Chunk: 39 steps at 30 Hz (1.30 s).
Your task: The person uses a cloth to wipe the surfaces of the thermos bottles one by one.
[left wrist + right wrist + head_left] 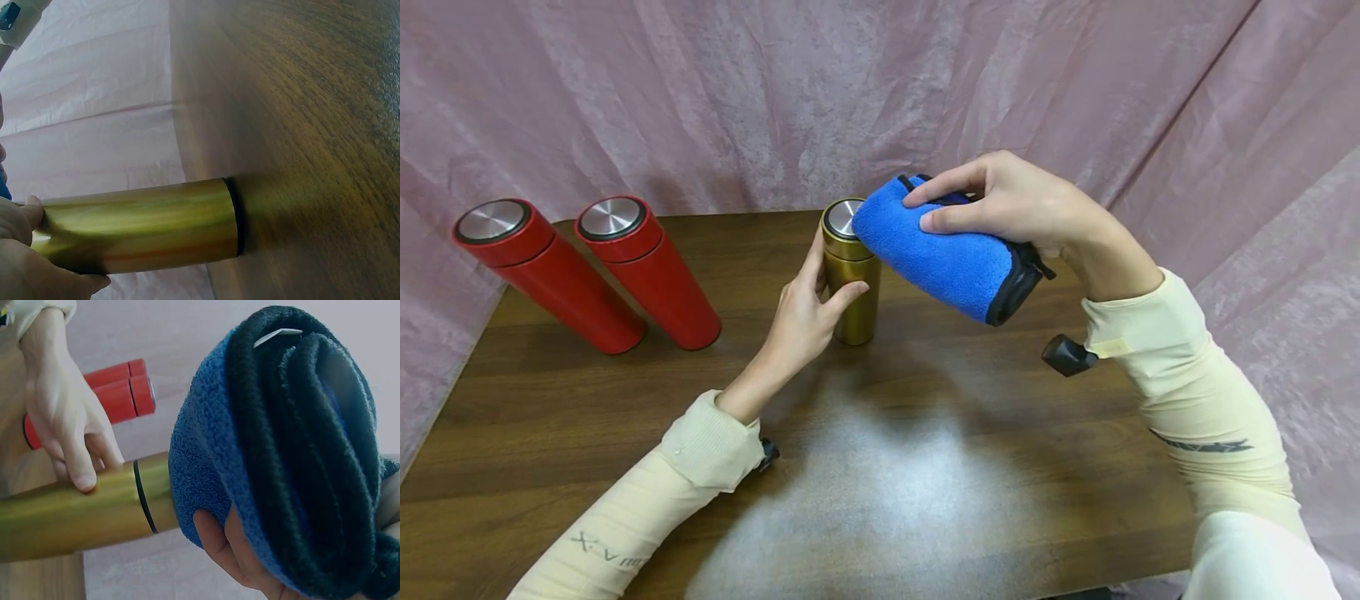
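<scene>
A gold thermos bottle [853, 308] with a silver-topped lid stands upright near the table's back edge. My left hand [805, 312] grips it around its upper body, thumb toward the front. The left wrist view shows the lower body of the gold bottle [144, 228] down to its dark base ring. In my right hand [1007, 200] is a rolled blue towel [936, 250] with black edging, held between thumb and fingers. Its near end overlaps the bottle's lid in the head view. Seen from the right wrist, the towel [206, 437] hides the lid end of the bottle.
Two red thermos bottles [572, 283] [658, 279] with silver lids stand side by side at the left of the wooden table [880, 500]. A pink curtain [820, 100] hangs behind the table and along its right side.
</scene>
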Motion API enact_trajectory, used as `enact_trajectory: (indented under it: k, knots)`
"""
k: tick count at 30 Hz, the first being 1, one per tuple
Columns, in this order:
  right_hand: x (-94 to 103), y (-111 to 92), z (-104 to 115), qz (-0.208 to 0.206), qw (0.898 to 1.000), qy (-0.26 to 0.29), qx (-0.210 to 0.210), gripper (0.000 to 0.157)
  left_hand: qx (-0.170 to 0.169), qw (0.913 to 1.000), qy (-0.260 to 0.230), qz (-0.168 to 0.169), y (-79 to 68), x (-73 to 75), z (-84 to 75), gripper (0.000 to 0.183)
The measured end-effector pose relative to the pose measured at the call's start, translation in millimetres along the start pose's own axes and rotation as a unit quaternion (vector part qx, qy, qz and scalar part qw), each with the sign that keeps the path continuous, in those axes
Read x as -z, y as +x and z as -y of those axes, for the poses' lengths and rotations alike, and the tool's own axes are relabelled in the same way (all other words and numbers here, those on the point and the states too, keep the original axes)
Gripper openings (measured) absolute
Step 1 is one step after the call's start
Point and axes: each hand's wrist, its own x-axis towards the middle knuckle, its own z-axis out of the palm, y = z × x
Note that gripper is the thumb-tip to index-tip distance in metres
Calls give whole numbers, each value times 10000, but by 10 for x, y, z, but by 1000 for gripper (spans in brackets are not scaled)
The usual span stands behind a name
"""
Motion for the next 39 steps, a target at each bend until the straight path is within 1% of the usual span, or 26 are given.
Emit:
enact_trajectory:
  k: [5, 8, 11, 21, 31, 39]
  knots:
    - [-53, 50, 71, 25, 9998, -149, 162, 41, 7, 10000, -11, 54, -3, 6, -6, 88]
    - [-72, 76, 114, 30, 9998, -58, 174, 40, -31, 10000, -38, 68, -6, 9, -11, 88]
    - [-79, 101, 151, 20, 9997, -110, 195, 39, -66, 9999, -71, 69, -5, 10, -6, 87]
    - [-73, 181, 235, 95, 9998, -85, 119, 39, -107, 9999, -63, 86, 3, 11, 6, 86]
    - [-82, 386, 344, 70, 9998, -133, 92, 40, -90, 9999, -46, 65, 11, 46, 2, 86]
    - [-73, 450, 334, 75, 9998, 53, -158, 40, -37, 10000, -35, 44, 12, 39, 22, 86]
